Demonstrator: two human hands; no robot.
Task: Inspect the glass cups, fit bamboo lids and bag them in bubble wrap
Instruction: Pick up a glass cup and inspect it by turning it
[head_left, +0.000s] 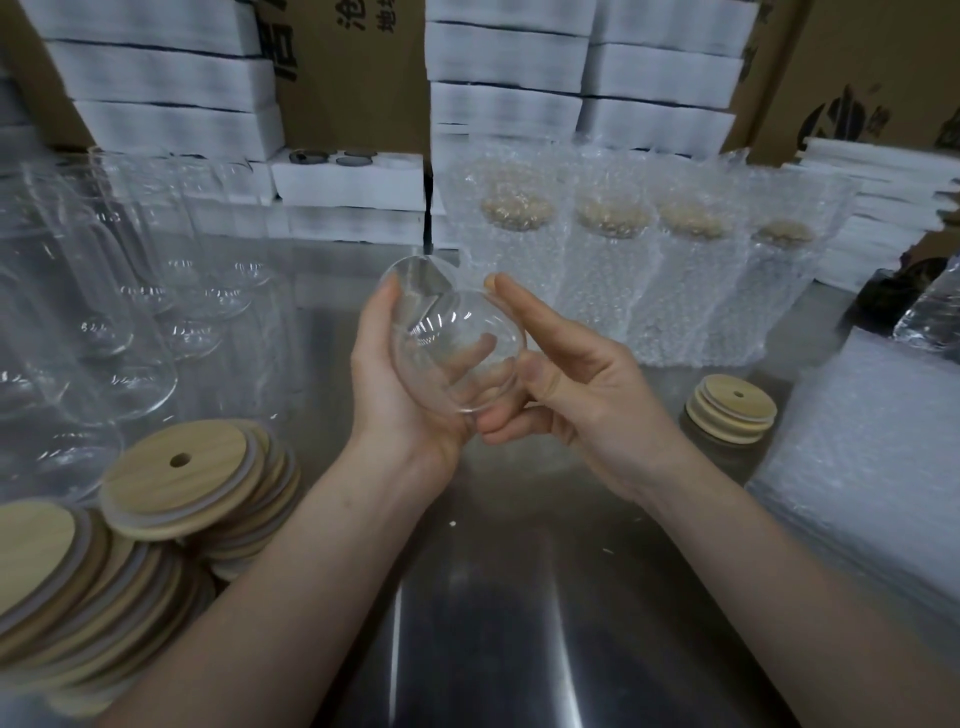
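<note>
A clear glass cup lies tilted in mid-air above the steel table, its base toward me. My left hand grips it from the left, fingers curled round the wall and seen through the glass. My right hand touches its right side with the forefinger stretched along the glass, thumb at the base and lower fingers curled under. Bamboo lids with straw holes lie fanned at the lower left. Several empty glass cups stand at the left. Several bagged, lidded cups stand in bubble wrap behind.
A small stack of bamboo lids sits at the right by a pile of bubble-wrap bags. White foam trays and cardboard boxes line the back. The steel table stretches toward me.
</note>
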